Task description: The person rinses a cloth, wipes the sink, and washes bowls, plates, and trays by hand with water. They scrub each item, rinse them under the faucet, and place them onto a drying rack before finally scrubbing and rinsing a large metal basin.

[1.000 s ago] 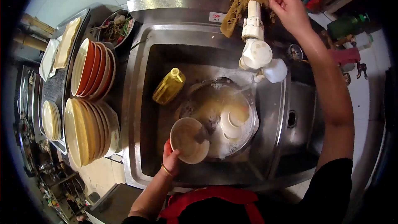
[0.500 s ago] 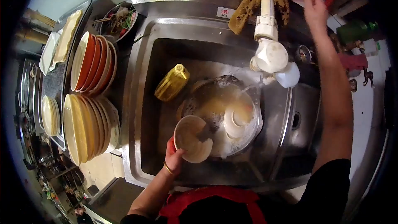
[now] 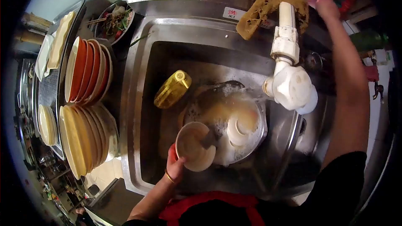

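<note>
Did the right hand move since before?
Yes, the right hand moved to the right, farther from the white XI sign.

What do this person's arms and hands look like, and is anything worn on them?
Both forearms are bare. The left hand wears no glove, and a thin gold-coloured bangle circles that wrist. The right hand looks ungloved too, though dim and blurred. A short black sleeve covers the right upper arm.
</note>
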The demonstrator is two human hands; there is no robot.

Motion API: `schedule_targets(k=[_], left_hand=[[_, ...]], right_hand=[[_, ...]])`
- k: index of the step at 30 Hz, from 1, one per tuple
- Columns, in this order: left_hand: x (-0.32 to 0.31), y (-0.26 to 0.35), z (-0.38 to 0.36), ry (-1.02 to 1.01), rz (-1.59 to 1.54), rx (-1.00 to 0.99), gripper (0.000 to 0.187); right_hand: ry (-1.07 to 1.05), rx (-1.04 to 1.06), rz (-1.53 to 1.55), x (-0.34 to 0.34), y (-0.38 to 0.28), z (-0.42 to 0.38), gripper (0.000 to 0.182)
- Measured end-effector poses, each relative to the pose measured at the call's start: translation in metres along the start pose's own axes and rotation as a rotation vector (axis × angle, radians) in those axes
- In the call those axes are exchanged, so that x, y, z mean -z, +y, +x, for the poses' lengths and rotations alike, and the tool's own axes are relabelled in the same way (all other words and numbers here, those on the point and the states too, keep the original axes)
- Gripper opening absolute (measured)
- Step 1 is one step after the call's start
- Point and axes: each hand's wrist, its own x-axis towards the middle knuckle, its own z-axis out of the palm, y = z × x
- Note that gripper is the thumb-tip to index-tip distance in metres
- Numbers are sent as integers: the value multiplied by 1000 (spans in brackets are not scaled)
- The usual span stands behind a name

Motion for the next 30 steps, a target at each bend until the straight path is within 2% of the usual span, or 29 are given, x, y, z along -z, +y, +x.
schedule_targets(k=[4,8,11,16,17,18,20,22,23,25,26,27,29,30], left_hand=[[0,0,0,-6,-11,13,68],[3,-1,3,4,15,41,70],[5,-5,4,26,32,53,69],[-3,-2,3,1,50,49,68],[-5,2,5,-38,46,22,68],[-6,5,5,-70,42,1,68],[-6,-3,15,-44,21,-56,65],[-21,5,30,-37,52,-37,64],[-35,15,41,-46,95,6,64],[-55,15,58,50,133,35,63],[-63,12,69,20,153,4,62],[-70,7,82,-12,173,-28,61],[-79,9,96,-50,215,-90,60],[-83,13,99,-53,236,-120,59]], right_hand=[[41,43,-61,-5,4,25,57],[112,23,110,16,14,52,58],[195,-31,488,39,24,71,59],[259,-216,1490,66,34,50,60],[291,-261,1641,65,36,27,60],[405,-189,1379,76,22,-31,63],[474,-290,1548,66,8,-138,43],[363,-442,1772,52,-17,-264,25],[148,-501,1695,54,-48,-328,25],[-225,-342,1607,41,-101,-431,31],[-372,0,1536,29,-118,-473,46],[-437,303,1073,46,-137,-481,52],[-538,306,1015,46,-169,-490,54],[-504,359,885,21,-180,-508,55]])
